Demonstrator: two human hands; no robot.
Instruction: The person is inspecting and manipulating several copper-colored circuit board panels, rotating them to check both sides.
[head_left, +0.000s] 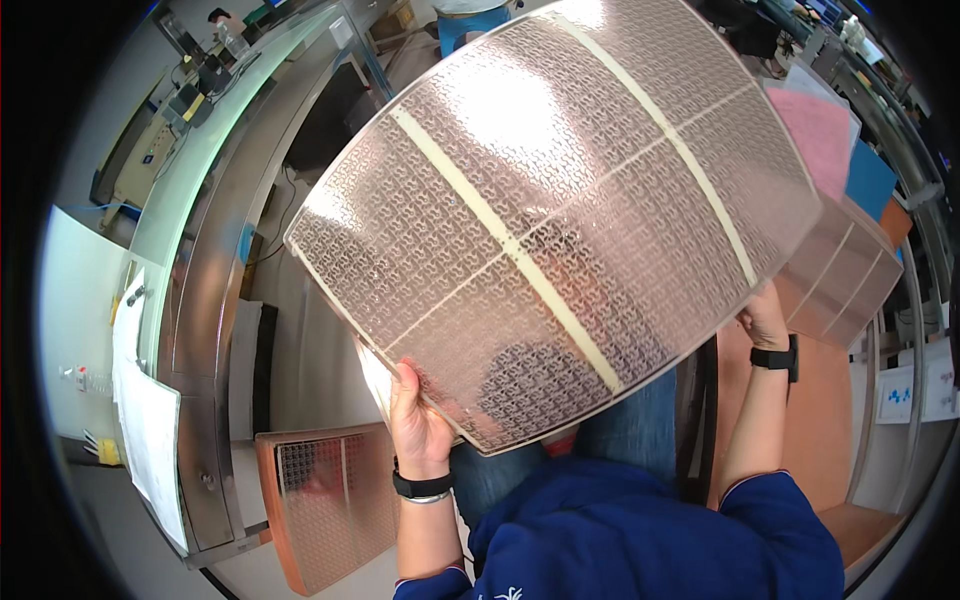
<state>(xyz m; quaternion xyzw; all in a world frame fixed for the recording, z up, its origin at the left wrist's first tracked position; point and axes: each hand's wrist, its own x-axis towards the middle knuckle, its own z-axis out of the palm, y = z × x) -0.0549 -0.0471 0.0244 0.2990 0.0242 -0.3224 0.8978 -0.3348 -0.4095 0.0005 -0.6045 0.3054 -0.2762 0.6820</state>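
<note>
Copper-toned glossy panel with cream stripes [562, 235], tilted above denim-clad lap [630, 432] | left hand [422, 432] clamped on lower-left edge | right hand [765, 318] at lower-right edge, fingers hidden, closure unclear | probably light, flexible, scratch-prone; hold opposite edges

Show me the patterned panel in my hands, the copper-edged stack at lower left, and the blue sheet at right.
Patterned panel [570, 222]: head view, middle of its face.
Copper-edged stack [338, 508]: head view, its patterned face.
Blue sheet [870, 180]: head view, its exposed surface.

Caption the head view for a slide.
Left hand and right hand hold a large patterned panel above the legs, a copper-sided block at lower left.
</note>
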